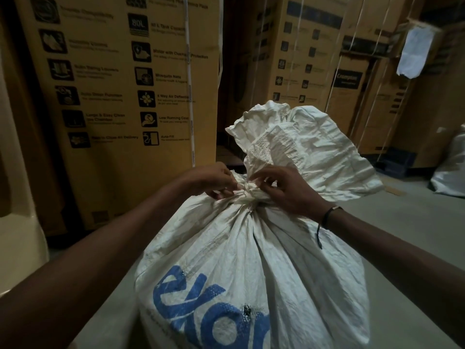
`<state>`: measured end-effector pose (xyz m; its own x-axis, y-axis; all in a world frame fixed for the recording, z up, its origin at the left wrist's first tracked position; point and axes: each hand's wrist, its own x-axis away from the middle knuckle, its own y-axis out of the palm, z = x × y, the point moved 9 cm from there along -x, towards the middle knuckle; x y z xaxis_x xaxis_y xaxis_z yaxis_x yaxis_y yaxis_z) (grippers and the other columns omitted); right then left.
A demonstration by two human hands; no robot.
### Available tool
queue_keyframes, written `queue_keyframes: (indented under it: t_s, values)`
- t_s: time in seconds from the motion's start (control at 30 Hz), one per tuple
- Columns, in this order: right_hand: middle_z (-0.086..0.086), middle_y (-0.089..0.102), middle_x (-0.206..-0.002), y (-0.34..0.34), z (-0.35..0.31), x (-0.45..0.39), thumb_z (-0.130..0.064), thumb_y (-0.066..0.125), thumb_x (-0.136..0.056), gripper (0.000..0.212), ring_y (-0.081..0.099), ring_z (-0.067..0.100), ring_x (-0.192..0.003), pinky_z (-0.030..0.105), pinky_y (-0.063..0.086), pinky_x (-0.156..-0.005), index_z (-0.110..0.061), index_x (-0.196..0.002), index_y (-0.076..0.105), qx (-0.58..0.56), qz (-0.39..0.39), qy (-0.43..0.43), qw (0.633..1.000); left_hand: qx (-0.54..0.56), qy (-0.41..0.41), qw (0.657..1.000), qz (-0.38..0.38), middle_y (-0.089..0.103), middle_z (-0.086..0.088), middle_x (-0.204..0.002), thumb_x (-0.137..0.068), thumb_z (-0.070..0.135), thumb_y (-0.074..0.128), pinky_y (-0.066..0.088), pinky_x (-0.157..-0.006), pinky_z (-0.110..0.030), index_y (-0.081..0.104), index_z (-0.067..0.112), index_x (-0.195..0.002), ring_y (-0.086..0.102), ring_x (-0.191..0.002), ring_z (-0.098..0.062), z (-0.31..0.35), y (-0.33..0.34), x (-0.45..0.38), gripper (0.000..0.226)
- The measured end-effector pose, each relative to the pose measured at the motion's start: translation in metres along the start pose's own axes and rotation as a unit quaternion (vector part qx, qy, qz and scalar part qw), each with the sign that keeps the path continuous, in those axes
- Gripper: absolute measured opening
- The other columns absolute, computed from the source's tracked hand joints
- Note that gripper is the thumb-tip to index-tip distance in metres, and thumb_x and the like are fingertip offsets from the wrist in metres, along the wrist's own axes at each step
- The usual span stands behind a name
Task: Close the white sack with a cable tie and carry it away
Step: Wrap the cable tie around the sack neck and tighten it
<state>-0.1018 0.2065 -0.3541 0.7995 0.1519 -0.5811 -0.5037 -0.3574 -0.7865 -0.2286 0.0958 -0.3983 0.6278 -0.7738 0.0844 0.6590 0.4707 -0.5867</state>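
We find open floor (392, 222) right of the right hand (289, 192), while a tall carton (120, 96) stands close beyond the left hand (211, 182).

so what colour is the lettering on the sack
Blue, printed on the white sack; lettering shows in the head view.

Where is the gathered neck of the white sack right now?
In the head view, centre frame: the sack's neck sits between the left hand and right hand, both pinching it.

The white sack (251, 273) is cut off by the bottom edge. At its gathered neck, no cable tie can be made out. Fingertips of the left hand (214, 182) are hidden behind that neck.
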Motion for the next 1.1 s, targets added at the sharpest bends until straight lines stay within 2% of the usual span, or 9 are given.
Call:
queue_keyframes:
  t_s: [0.07, 0.2, 0.27, 0.37, 0.57, 0.77, 0.9, 1.03, 1.1]
  values:
    - [-0.010, 0.074, -0.100, -0.012, -0.001, -0.001, -0.014, 0.069, -0.103, 0.019, 0.068, -0.003, -0.085, 0.012, 0.049, -0.074, -0.019, -0.116, 0.081, 0.021, 0.022, -0.014, 0.999, 0.012, 0.018, 0.999, 0.035, 0.068, -0.008, -0.089, -0.100, 0.014, 0.067, 0.051, -0.072, -0.030, 0.068, 0.011, -0.088, 0.063, -0.085, -0.019, 0.009, -0.007, 0.000, 0.012]
    - [0.000, 0.077, -0.097, -0.032, 0.005, -0.002, -0.007, 0.073, -0.096, 0.020, 0.071, 0.008, -0.082, 0.017, 0.053, -0.070, -0.017, -0.111, 0.083, 0.036, 0.056, -0.009, 0.998, 0.033, 0.089, 0.988, 0.121, 0.071, -0.005, -0.097, -0.101, 0.016, 0.066, 0.052, -0.076, -0.030, 0.068, 0.012, -0.091, 0.068, -0.092, -0.015, 0.032, -0.020, -0.003, 0.011]
    - [0.001, 0.077, -0.096, -0.041, 0.010, -0.004, -0.002, 0.074, -0.092, 0.022, 0.072, 0.011, -0.081, 0.012, 0.051, -0.070, -0.015, -0.107, 0.083, 0.027, 0.081, -0.005, 0.996, 0.063, 0.120, 0.977, 0.166, 0.072, -0.005, -0.096, -0.100, 0.017, 0.068, 0.053, -0.071, -0.027, 0.068, 0.008, -0.097, 0.069, -0.086, -0.013, 0.040, -0.026, -0.007, 0.010]
    - [-0.001, 0.076, -0.094, -0.051, 0.019, -0.013, -0.001, 0.074, -0.090, 0.021, 0.071, 0.011, -0.078, 0.017, 0.054, -0.069, -0.015, -0.103, 0.082, 0.021, 0.114, 0.002, 0.993, 0.123, 0.151, 0.950, 0.245, 0.075, -0.012, -0.098, -0.100, 0.015, 0.068, 0.052, -0.056, -0.014, 0.069, 0.000, -0.104, 0.070, -0.081, -0.014, 0.040, -0.039, -0.014, 0.016]
    - [-0.003, 0.076, -0.091, -0.050, 0.037, -0.034, -0.002, 0.075, -0.089, 0.016, 0.071, 0.008, -0.074, 0.010, 0.047, -0.068, -0.015, -0.097, 0.081, -0.030, 0.087, 0.057, 0.994, 0.161, 0.118, 0.931, 0.306, 0.073, -0.004, -0.088, -0.100, 0.017, 0.069, 0.049, -0.062, -0.013, 0.071, 0.001, -0.099, 0.065, -0.070, 0.001, 0.027, -0.048, -0.027, 0.016]
    - [-0.002, 0.078, -0.090, -0.057, 0.039, -0.062, -0.001, 0.073, -0.087, 0.021, 0.072, 0.019, -0.076, 0.032, 0.058, -0.073, -0.017, -0.097, 0.081, -0.089, 0.010, 0.136, 0.987, 0.148, 0.019, 0.953, 0.262, 0.069, 0.007, -0.087, -0.097, 0.020, 0.072, 0.049, -0.069, -0.027, 0.068, 0.019, -0.085, 0.064, -0.078, -0.008, 0.037, -0.063, -0.019, 0.013]
    - [-0.003, 0.079, -0.094, -0.079, 0.029, -0.077, 0.001, 0.073, -0.085, 0.027, 0.073, 0.014, -0.080, 0.028, 0.059, -0.076, -0.019, -0.102, 0.081, -0.116, -0.053, 0.184, 0.975, 0.137, -0.040, 0.964, 0.223, 0.068, 0.003, -0.088, -0.098, 0.019, 0.071, 0.046, -0.071, -0.030, 0.065, 0.018, -0.083, 0.060, -0.076, -0.008, 0.057, -0.082, -0.005, 0.015]
    - [-0.006, 0.076, -0.093, -0.118, 0.016, -0.097, 0.002, 0.074, -0.084, 0.029, 0.069, 0.010, -0.074, 0.015, 0.051, -0.077, -0.018, -0.104, 0.081, -0.118, -0.112, 0.218, 0.962, 0.118, -0.093, 0.974, 0.169, 0.065, -0.003, -0.096, -0.101, 0.015, 0.065, 0.043, -0.070, -0.031, 0.062, 0.012, -0.089, 0.061, -0.086, -0.014, 0.092, -0.109, 0.010, 0.012]
    - [-0.004, 0.077, -0.094, -0.141, 0.008, -0.109, 0.002, 0.074, -0.083, 0.029, 0.069, 0.010, -0.074, 0.018, 0.051, -0.078, -0.017, -0.104, 0.082, -0.111, -0.137, 0.231, 0.957, 0.093, -0.120, 0.978, 0.142, 0.064, -0.002, -0.095, -0.101, 0.006, 0.061, 0.041, -0.071, -0.029, 0.061, 0.011, -0.089, 0.060, -0.090, -0.018, 0.110, -0.123, 0.015, 0.013]
